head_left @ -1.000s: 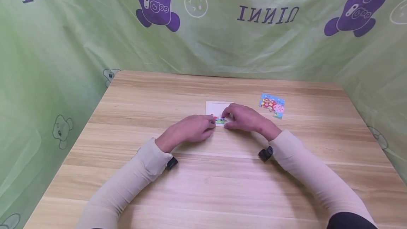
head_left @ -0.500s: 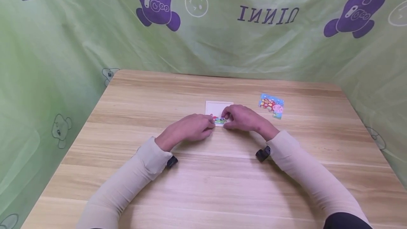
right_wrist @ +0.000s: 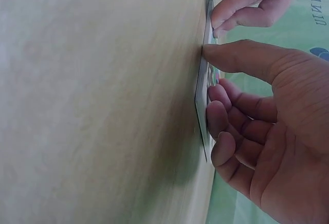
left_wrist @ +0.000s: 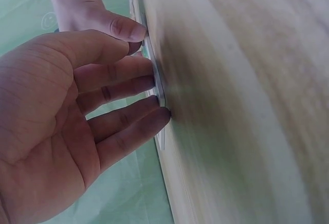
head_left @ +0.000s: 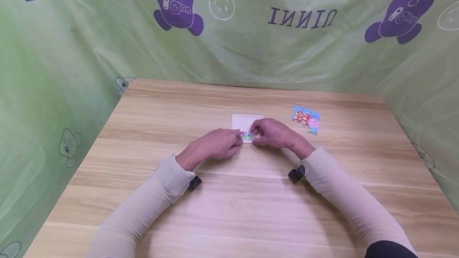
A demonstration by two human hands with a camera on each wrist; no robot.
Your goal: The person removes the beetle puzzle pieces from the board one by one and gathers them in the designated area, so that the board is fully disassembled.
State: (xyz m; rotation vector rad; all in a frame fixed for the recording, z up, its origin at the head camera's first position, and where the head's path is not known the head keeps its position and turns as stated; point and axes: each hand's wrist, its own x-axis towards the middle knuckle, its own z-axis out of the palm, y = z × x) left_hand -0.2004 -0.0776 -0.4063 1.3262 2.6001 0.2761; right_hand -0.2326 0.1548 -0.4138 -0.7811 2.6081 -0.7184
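A white puzzle tray (head_left: 245,120) lies flat on the wooden table, with a strip of colourful puzzle pieces (head_left: 247,135) along its near side. At its left end rests my left hand (head_left: 219,144); the left wrist view shows fairly straight fingers (left_wrist: 128,126) touching the tray's edge and surface. From the right, my right hand (head_left: 275,132) reaches over the tray, pinching at a piece with thumb on the near edge and bent fingers (right_wrist: 218,116). Those fingers partly hide the piece. The two hands are close together but apart.
Farther right on the table (head_left: 229,206) lies a joined section of puzzle (head_left: 306,118) in blue, red and pink, its lower outline uneven. A green printed cloth (head_left: 244,59) hangs behind the table's back edge. Black wrist cameras (head_left: 296,173) sit under both cuffs.
My right forearm has shifted slightly left. Both hands otherwise keep their places on the tray, and the puzzle section at the right has not moved.
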